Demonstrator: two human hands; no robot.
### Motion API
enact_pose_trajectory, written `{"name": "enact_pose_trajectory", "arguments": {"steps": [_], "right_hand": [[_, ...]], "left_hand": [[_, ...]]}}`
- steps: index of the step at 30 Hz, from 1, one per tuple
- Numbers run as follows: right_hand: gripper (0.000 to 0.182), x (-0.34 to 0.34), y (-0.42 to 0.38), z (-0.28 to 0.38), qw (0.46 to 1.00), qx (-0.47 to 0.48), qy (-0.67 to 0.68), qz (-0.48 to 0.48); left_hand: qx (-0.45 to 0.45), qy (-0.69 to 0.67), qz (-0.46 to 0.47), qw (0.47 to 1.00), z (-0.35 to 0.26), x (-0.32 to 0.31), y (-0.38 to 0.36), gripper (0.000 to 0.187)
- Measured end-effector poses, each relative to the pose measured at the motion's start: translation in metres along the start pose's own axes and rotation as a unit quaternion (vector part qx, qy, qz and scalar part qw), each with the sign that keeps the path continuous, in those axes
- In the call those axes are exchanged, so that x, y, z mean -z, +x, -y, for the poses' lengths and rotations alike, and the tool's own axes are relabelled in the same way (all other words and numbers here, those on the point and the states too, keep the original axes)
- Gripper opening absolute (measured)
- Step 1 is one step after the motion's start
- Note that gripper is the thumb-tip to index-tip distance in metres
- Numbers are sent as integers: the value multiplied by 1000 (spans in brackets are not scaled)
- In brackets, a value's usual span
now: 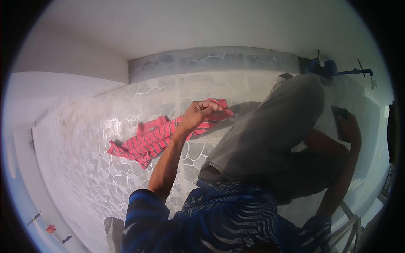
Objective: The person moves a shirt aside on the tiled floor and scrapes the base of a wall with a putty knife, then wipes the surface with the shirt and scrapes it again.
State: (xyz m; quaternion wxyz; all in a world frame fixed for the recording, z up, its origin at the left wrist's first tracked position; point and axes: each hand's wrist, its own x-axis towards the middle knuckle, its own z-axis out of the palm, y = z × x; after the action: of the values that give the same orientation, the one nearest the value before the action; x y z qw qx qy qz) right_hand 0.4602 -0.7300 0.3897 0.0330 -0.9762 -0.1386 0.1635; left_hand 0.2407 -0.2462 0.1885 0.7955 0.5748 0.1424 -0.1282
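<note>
A pink garment with dark stripes [156, 137] lies bunched across the stone-patterned floor in front of me. My left hand [201, 113] pinches its right-hand end between thumb and fingers, beside my bent knee. The rest of the cloth trails left and down along the floor. Out to the right, past my legs, my right hand [349, 126] is in shadow. Its fingers are closed around a dark flat object [338, 118], whose kind I cannot make out.
Behind the cloth runs a low stone-faced step [211, 59] against a pale wall. A blue pipe with a tap [358, 72] juts from the wall at the upper right. A chair-like frame [350, 230] stands by my right elbow. Small items [50, 229] show at lower left.
</note>
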Motion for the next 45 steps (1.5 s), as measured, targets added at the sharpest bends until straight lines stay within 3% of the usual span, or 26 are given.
{"name": "enact_pose_trajectory", "arguments": {"steps": [3,4,6,7,9,11,12,15,16,19,20,23,24,27,30,31,33,34,37,39,43,45], "right_hand": [[37,3,-3,7,998,-42,32,21],[34,-1,-5,-3,999,-31,41,7],[32,-6,-7,-12,999,-5,32,-14],[32,-11,-9,-14,999,6,28,-22],[28,-9,-9,-15,1000,-15,26,2],[27,-5,-9,-6,998,-43,41,4],[26,-4,-12,3,996,-64,55,-4],[23,-5,-18,17,995,-85,25,-51],[21,-6,-20,19,994,-84,3,-68],[19,-6,-22,26,988,-112,26,-99],[20,0,-18,33,985,-139,43,-90],[21,1,-19,36,974,-172,93,-115],[21,-16,-32,24,969,-146,114,-163],[22,-30,-39,5,969,-116,76,-203],[26,-18,-33,7,977,-145,66,-139],[27,-13,-30,10,979,-157,65,-111],[31,-6,-22,16,981,-177,61,-58],[32,-2,-17,19,980,-185,58,-34],[38,9,-1,30,974,-216,36,51],[42,19,8,35,960,-250,16,123],[49,30,23,42,916,-307,-11,257],[52,34,23,43,926,-273,-30,258]], "left_hand": [[-119,-180,31,976,-24,-37,58,29],[-93,-150,-8,984,3,-26,86,35],[-42,104,-63,992,31,-25,113,32],[-17,232,-88,969,42,-28,122,30],[9,363,-36,931,71,-41,127,54],[-139,580,-60,801,125,-54,140,76],[-58,588,-41,806,144,-54,151,99],[94,649,-76,751,149,-67,169,102],[63,697,-85,709,150,-67,171,90],[86,632,27,770,178,-37,201,72],[73,642,18,763,167,-43,207,52],[12,602,14,798,154,-41,247,41],[-50,563,-13,825,129,-56,255,34],[-167,537,-27,827,88,-85,314,31],[-292,482,-30,826,31,-147,372,26],[-388,437,-31,811,34,-162,405,25],[-433,390,-40,812,16,-204,448,23],[-418,372,-34,828,18,-222,466,28],[-422,525,99,733,42,-247,514,37],[-444,595,102,663,128,-236,567,53],[-325,684,55,651,120,-203,512,63],[-279,730,17,624,110,-167,470,65]]}}
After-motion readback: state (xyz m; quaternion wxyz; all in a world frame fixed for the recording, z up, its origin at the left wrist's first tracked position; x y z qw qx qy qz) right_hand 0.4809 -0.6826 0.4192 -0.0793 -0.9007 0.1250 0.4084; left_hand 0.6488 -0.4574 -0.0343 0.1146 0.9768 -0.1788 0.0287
